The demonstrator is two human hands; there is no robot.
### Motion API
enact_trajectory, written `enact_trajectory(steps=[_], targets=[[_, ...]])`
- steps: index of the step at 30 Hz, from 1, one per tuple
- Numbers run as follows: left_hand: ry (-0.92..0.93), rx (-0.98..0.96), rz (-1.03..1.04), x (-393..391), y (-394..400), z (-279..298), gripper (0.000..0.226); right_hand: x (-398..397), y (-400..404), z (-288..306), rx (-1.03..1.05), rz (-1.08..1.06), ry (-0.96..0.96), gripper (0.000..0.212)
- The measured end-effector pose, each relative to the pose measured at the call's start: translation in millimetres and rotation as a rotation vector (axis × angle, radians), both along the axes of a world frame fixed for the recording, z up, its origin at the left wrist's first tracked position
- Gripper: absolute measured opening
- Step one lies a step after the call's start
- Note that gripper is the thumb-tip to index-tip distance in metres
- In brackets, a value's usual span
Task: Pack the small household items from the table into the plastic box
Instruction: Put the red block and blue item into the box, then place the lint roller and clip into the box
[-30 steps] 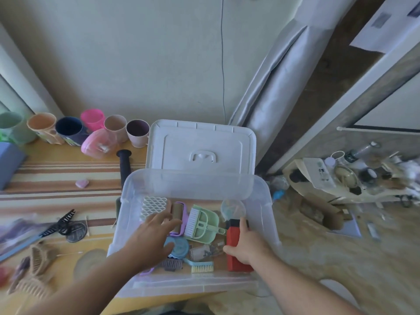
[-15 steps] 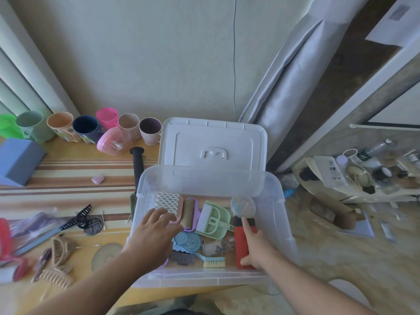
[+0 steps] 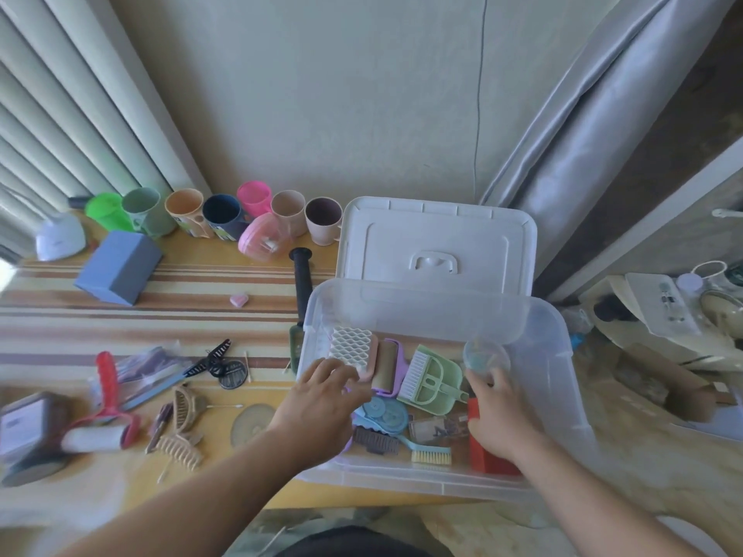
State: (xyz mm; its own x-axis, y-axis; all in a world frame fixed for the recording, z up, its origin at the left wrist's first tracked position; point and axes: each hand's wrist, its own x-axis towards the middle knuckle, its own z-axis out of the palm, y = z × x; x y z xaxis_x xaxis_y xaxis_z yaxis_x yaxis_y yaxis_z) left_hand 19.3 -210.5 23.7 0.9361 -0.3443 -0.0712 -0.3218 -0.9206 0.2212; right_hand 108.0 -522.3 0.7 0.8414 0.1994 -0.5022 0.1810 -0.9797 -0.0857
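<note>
I see both hands inside the clear box (image 3: 538,355) at the worktop's (image 3: 169,315) right end. My left hand (image 3: 321,404) lies fairly flat, fingers loosely spread, tips touching the white lattice pad (image 3: 350,347). My right hand (image 3: 496,416) rests on the red block (image 3: 484,456), its fingertips pinching a clear round dish (image 3: 485,355). In the box I count one green dustpan (image 3: 432,375), one roller (image 3: 386,365), one blue disc (image 3: 384,414), one small brush (image 3: 428,452). The lid (image 3: 438,243) lies behind. Seven cups (image 3: 225,215) line the wall; two tan hair claws (image 3: 183,424) sit left.
</note>
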Motion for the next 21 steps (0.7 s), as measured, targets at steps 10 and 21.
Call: enact_trajectory(steps=[10, 21], targets=[[-0.062, -0.138, 0.464, -12.8, 123.7, -1.6, 0.062, -17.1, 198.9, 62.2, 0.706, 0.255, -0.409, 0.053], [0.233, 0.129, 0.761, -80.0, 353.7, -70.0, 0.074, -54.9, 434.2, -15.6, 0.317, 0.489, 0.115, 0.062]])
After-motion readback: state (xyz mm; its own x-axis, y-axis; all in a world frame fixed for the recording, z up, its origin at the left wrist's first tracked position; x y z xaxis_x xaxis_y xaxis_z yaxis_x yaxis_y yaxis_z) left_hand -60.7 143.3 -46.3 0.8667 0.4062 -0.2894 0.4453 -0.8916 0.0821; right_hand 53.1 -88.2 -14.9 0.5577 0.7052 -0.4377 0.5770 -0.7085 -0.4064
